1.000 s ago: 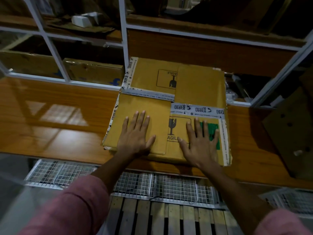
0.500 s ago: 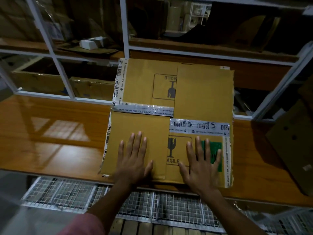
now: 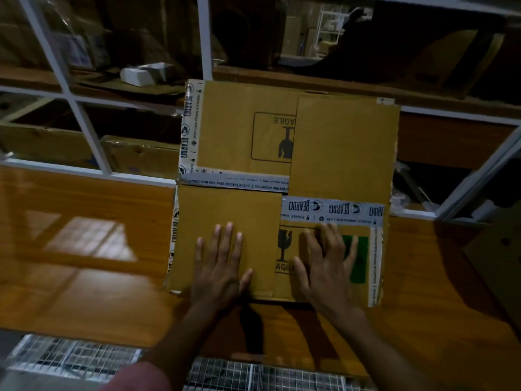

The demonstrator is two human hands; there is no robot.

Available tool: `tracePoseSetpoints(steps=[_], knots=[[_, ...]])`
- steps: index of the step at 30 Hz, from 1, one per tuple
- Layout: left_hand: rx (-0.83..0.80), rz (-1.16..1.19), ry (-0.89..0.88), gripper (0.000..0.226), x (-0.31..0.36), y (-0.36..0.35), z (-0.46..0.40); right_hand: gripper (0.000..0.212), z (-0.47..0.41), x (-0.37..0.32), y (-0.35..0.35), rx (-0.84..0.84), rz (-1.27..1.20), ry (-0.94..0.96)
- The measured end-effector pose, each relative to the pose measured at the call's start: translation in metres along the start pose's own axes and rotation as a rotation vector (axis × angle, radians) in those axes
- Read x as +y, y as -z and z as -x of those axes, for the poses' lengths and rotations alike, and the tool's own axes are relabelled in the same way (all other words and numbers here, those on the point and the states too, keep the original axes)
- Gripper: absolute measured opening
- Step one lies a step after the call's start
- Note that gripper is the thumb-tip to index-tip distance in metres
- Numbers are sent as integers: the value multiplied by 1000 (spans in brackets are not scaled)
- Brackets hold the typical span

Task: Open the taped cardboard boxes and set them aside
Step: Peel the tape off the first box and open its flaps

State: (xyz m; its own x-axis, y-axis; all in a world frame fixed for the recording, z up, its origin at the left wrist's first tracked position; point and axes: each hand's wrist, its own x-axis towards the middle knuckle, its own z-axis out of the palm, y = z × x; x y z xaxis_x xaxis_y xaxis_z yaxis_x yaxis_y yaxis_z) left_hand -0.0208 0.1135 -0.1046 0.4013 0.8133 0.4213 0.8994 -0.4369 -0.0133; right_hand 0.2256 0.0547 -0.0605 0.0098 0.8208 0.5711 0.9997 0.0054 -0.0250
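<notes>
Cardboard box (image 3: 284, 190), flaps interlocked, now pushed further back on wooden table (image 3: 84, 249), far edge over rail; left hand (image 3: 220, 266) and right hand (image 3: 328, 266) still flat, fingers straight, pressing near flaps; likely set-aside step

One cardboard box (image 3: 284, 187) with four flaps is seen, two hands are seen, and one wooden table (image 3: 84, 249).
</notes>
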Motion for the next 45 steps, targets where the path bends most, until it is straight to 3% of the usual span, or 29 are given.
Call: tracePoseSetpoints(steps=[2, 5, 11, 19, 24, 29, 38, 45], knots=[[-2, 6, 4, 86, 0, -1, -4, 66, -38, -3, 10, 29, -2, 50], [3, 8, 9, 86, -1, -1, -3, 75, -75, -4, 14, -55, 38, 53], [-22, 16, 7, 86, 0, 4, -4, 88, -61, -4, 0, -163, 120, 75], [-49, 20, 25, 82, -1, 25, -21, 86, -62, -12, 16, -223, 115, 17], [41, 25, 31, 84, 15, 72, -66, 89, -40, -21, 29, -193, 124, -12], [86, 30, 15, 86, 25, 128, -115, 68, -9, -25, 43, -134, 116, -6], [119, 7, 43, 88, 35, 173, -120, 55, -12, -37, 94, -102, 36, -29], [245, -34, 23, 87, 34, 217, -115, 58, -61, -40, 159, 134, -9, 37]])
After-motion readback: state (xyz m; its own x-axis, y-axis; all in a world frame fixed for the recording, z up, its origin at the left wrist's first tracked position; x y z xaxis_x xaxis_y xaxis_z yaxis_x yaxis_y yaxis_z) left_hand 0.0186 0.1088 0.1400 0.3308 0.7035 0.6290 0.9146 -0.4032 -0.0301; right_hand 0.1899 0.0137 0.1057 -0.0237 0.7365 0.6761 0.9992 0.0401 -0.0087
